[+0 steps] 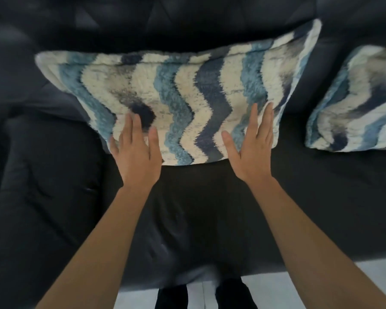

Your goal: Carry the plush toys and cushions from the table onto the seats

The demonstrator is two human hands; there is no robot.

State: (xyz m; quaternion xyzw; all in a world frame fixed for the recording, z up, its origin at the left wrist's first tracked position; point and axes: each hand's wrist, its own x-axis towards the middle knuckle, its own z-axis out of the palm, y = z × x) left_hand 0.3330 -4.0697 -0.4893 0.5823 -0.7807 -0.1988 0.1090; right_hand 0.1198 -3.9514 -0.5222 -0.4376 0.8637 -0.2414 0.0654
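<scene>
A fluffy cushion (187,90) with wavy blue, navy and cream stripes leans against the backrest of a dark sofa (54,208). My left hand (136,150) lies flat on its lower left part, fingers apart. On its lower right part rests my right hand (250,143), also flat with fingers spread. Neither hand grips it. A second cushion (357,103) of the same pattern stands on the seat to the right, cut off by the frame edge.
The sofa's dark seat stretches to both sides, with an armrest (7,175) at the left. A strip of light floor (321,284) shows below the seat's front edge, with my dark legs (201,295) on it.
</scene>
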